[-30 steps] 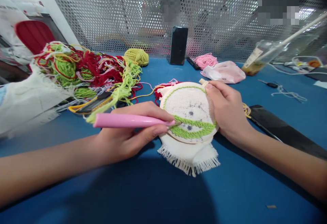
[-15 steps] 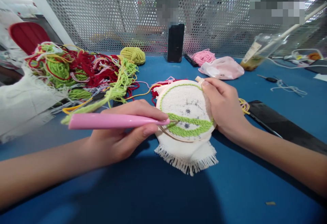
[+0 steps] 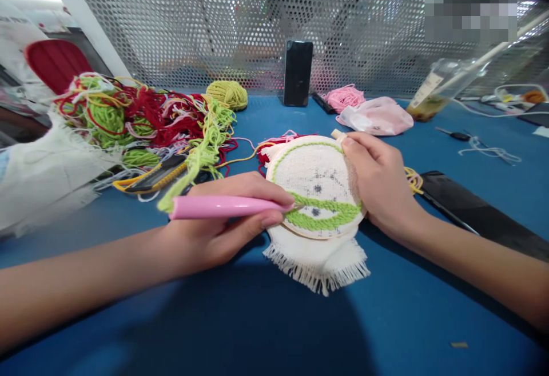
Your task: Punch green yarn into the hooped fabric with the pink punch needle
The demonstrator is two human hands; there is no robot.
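Observation:
Between thumb and fingers, my left hand (image 3: 227,222) grips a pink punch needle (image 3: 227,207). Green yarn (image 3: 180,184) trails from its back end toward the yarn pile. The needle's tip meets the white cloth near the left end of a green looped band (image 3: 328,216). That cloth is stretched in a round embroidery hoop (image 3: 317,187), with a green line along its upper edge and dark drawn marks in the middle. My right hand (image 3: 375,173) holds the hoop by its right rim, thumb near the clasp at the top. Fringed cloth (image 3: 317,262) hangs below the hoop.
A tangled pile of coloured yarn (image 3: 150,113) lies at the left, with a yellow utility knife (image 3: 158,176) in front. Behind stand an upright phone (image 3: 297,73) and a mesh panel (image 3: 193,27). On the right are a drink cup (image 3: 433,93), a key (image 3: 457,135) and a black phone (image 3: 480,210).
My left hand has moved right with the punch needle, whose tip has sunk closer to the cloth. The trailing green yarn has shifted along. My right hand keeps its hold on the hoop.

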